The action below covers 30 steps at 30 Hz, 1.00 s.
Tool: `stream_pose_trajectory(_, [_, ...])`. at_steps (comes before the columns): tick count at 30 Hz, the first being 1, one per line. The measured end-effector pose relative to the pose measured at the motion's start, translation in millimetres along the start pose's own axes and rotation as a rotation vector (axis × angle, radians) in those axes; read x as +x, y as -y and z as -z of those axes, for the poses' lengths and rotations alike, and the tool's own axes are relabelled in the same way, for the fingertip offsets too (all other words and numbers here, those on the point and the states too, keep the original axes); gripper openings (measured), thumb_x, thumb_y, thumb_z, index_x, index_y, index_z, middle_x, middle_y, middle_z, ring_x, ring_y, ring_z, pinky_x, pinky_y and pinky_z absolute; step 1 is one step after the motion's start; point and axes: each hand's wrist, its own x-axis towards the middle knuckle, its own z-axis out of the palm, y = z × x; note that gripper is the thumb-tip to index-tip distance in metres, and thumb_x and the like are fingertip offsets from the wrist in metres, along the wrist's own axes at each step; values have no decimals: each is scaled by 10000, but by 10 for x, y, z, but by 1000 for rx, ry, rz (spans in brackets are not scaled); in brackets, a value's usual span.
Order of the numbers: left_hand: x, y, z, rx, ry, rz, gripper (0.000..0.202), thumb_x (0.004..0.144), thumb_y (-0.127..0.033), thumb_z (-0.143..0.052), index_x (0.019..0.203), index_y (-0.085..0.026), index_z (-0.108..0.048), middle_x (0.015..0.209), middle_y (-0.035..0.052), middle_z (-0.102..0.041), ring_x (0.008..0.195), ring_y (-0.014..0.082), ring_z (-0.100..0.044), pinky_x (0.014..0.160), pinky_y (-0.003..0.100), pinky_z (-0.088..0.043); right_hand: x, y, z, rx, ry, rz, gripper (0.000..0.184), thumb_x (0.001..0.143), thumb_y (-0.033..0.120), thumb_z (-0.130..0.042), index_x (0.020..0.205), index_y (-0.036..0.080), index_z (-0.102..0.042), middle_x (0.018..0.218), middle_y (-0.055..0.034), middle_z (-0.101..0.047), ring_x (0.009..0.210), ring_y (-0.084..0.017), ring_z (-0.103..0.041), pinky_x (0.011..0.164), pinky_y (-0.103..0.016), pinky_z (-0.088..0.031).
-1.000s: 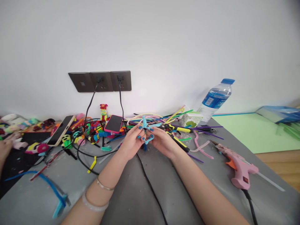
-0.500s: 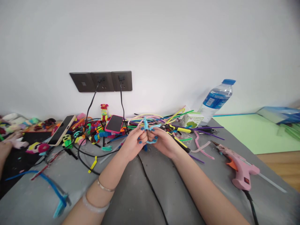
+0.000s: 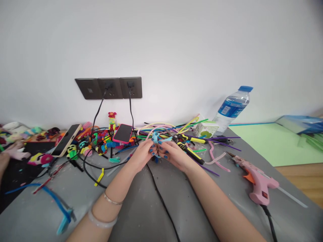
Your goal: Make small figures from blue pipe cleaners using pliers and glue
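Above the middle of the grey table (image 3: 141,211), a light blue pipe cleaner (image 3: 155,137) is bent into a small shape. My left hand (image 3: 144,154) pinches it from the left, with the fingers curled. My right hand (image 3: 171,153) grips the same piece from the right, thumb and fingers closed on it. Much of its lower part is hidden by the fingers. Just right of my right hand lie yellow-and-black pliers (image 3: 190,153). Loose pipe cleaners (image 3: 166,127) in many colours spread behind both hands.
At the right lies a pink glue gun (image 3: 262,181) with its cord. A water bottle (image 3: 232,109) leans near a small box (image 3: 206,129). Left are a pink-edged phone (image 3: 122,133), another phone (image 3: 67,139), several pipe-cleaner figures (image 3: 72,152), black cables (image 3: 161,198) and another person's hand (image 3: 4,161).
My right thumb and fingers have shifted inward on the light blue piece. Its upright tip now looks lower and more bunched together. The things on the table stay in place.
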Motion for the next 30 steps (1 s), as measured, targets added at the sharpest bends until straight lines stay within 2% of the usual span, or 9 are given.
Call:
stream_pose_trajectory(2, [-3,-5,-10,-19,15,40,332,763,-274,-722,600,-154,-458,570,-61,-342,501,55,-294,481,202,-270,8,-21,13,-8,-3,6,487,754,502,-711,560,195,-387,554,76,-275,506,-68,-211,476,-250,-159])
stream_pose_trajectory(5, [-13,-14,-41,-71,24,76,366,838,-305,-665,599,-161,-429,565,-64,-325,477,52,-267,461,195,-261,17,-33,24,17,0,33,529,767,490,-691,536,214,-304,528,93,-203,474,-59,-160,460,-256,-127])
stream_pose_trajectory(11, [-43,8,-150,-153,-28,60,435,921,-276,-573,547,-164,-382,526,-66,-275,462,58,-240,449,187,-264,15,-28,-2,85,-24,51,517,744,450,-682,527,219,-273,473,108,-179,434,-48,-109,440,-263,-84])
stream_pose_trajectory(20, [-79,33,-248,-199,-64,8,447,956,-180,-472,517,-162,-388,501,-53,-285,465,69,-251,463,193,-271,5,-72,-41,137,-106,105,531,731,417,-674,509,217,-236,462,110,-166,412,-37,-86,443,-270,-67])
stream_pose_trajectory(30, [-87,52,-249,-203,-59,-49,440,914,-236,-576,527,-166,-378,514,-56,-290,482,67,-251,475,200,-270,-23,-65,-85,152,-148,143,569,732,426,-697,507,218,-218,468,106,-150,434,-46,-72,438,-265,-64])
